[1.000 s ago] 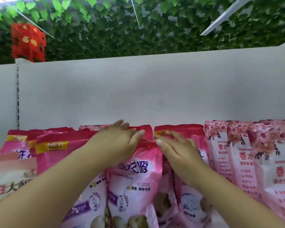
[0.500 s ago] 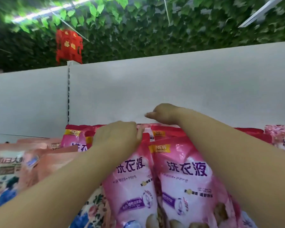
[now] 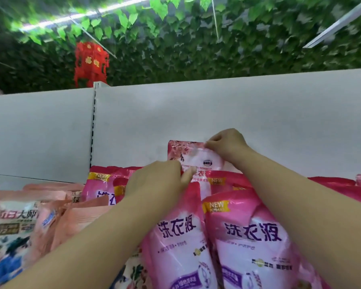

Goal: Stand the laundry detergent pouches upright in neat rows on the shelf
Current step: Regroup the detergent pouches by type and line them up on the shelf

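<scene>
Pouches of laundry detergent crowd the shelf, and one of them, the floral pink pouch (image 3: pixel 193 155), rises above the back row against the white back panel (image 3: pixel 258 113). The right hand (image 3: pixel 227 143) pinches its top seam near the right corner, thumb and fingers pressed on the flat film. The left hand (image 3: pixel 156 180) lies with loosely bent fingers on the top of a magenta pouch (image 3: pixel 175 232) in the front row, its thumb stretched out towards the floral pouch; it seems to steady rather than clamp.

These bags look soft and liquid-filled, so I judge them heavy at the base and floppy above, with glossy film that could slip under a light hold. The sealed top band is the stiffest part and probably the safest place for the grip; squeezing the belly would only shift the liquid and make the bag slump. Beside the magenta pouch stands a second magenta pouch (image 3: pixel 252 236), touching it. Peach-coloured packs (image 3: pixel 56 215) lean untidily to the left.
</scene>
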Demonstrator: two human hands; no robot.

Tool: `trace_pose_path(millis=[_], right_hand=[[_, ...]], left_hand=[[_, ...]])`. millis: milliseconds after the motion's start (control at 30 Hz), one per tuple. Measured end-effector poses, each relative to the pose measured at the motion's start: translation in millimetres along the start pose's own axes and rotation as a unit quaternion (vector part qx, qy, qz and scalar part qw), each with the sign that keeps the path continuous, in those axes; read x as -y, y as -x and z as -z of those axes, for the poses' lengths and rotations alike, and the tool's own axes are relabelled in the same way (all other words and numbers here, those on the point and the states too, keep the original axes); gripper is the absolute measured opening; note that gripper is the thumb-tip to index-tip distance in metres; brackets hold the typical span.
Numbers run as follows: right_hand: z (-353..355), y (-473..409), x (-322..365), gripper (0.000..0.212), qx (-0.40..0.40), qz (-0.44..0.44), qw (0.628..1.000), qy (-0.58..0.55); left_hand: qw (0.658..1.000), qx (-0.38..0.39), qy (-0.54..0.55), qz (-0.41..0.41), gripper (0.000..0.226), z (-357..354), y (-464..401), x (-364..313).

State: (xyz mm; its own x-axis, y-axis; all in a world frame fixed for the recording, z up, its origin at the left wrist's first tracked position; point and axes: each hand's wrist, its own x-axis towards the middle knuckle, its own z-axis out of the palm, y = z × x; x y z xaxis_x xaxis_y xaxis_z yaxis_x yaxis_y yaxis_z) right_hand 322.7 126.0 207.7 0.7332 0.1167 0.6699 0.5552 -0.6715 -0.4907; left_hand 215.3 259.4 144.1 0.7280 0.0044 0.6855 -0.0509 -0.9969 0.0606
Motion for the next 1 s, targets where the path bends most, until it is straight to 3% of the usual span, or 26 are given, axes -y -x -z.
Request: trace_pose_path(millis=[133, 200, 300, 400, 467, 533, 600, 667, 767, 833, 900, 1000], right_hand=[[37.0, -12.0, 33.5, 0.029, -0.150, 0.129, 0.980, 0.022], [57.5, -10.4, 53.8, 0.032, -0.216, 0.177, 0.960, 0.002], [85.1, -3.5, 78.5, 0.032, -0.300, 0.227, 0.925, -0.048], [107.8, 3.1, 94.1, 0.022, -0.333, 0.251, 0.903, -0.103], [118.1, 8.5, 95.7, 0.016, -0.341, 0.266, 0.895, -0.109], [123.1, 14.8, 88.9, 0.014, -0.338, 0.270, 0.896, -0.105], [125.4, 21.7, 76.5, 0.008, -0.318, 0.243, 0.907, -0.129], [127.1, 27.0, 59.9, 0.006, -0.284, 0.178, 0.926, -0.176], [121.8, 56.4, 29.4, 0.065, -0.186, 0.010, 0.941, -0.282], [105.7, 94.0, 10.1, 0.074, -0.073, -0.068, 0.937, -0.334], [85.8, 134.6, -10.6, 0.076, -0.012, -0.112, 0.932, -0.344], [75.0, 177.4, -32.7, 0.064, -0.078, -0.137, 0.911, -0.381]], left_hand=[[0.977, -0.049, 0.196, 0.068, 0.069, 11.3, -8.2, 1.7], [0.953, -0.092, 0.272, 0.100, 0.078, 22.3, -18.3, 1.6], [0.902, -0.072, 0.410, 0.116, 0.093, 35.7, -34.1, -9.1], [0.855, -0.078, 0.500, 0.110, 0.089, 43.0, -39.3, -25.5], [0.806, -0.083, 0.577, 0.107, 0.090, 46.0, -39.1, -31.9], [0.760, -0.052, 0.642, 0.089, 0.071, 46.6, -33.7, -38.6], [0.733, -0.050, 0.674, 0.077, 0.046, 41.7, -25.1, -49.9], [0.730, -0.092, 0.672, 0.084, 0.036, 35.8, -16.2, -63.1], [0.715, -0.146, 0.675, 0.109, 0.024, 27.2, -6.1, -80.9], [0.696, -0.169, 0.688, 0.121, 0.025, 22.9, 0.9, -91.9], [0.696, -0.179, 0.687, 0.110, 0.026, 20.0, 14.7, -104.4], [0.694, -0.126, 0.704, 0.080, 0.032, 14.0, 44.5, -126.5]])
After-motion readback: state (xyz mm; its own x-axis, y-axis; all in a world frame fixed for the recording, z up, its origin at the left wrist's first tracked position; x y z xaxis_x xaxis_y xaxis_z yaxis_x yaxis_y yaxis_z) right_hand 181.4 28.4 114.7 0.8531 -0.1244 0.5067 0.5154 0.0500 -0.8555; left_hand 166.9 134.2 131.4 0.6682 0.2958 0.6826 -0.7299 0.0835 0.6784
